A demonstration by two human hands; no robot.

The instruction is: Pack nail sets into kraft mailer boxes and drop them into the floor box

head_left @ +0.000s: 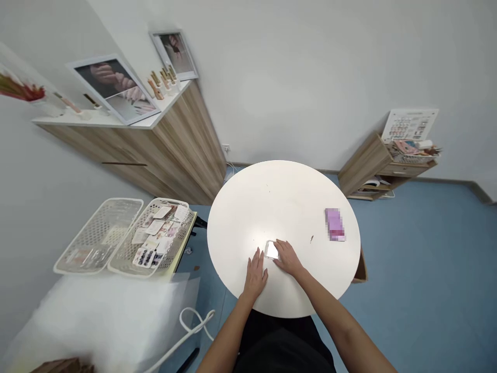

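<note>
A small clear flat case (pixel 271 250) with a white face lies on the round white table (pixel 248 207) near its front. My right hand (pixel 287 257) grips the case by its right side, fingers at the far edge and thumb at the near edge. Just left of the case, my left hand (pixel 255 275) rests flat on the tabletop with its fingers stretched out, and nothing shows in it. What lies under my right palm is hidden.
A blurred purple packet (pixel 334 224) lies at the table's right, with a small dark scrap (pixel 311 239) nearer me. To the left stand a lidless basket of cards (pixel 155 233) and a clear basket (pixel 97 235). A white cable (pixel 190 331) loops at lower left.
</note>
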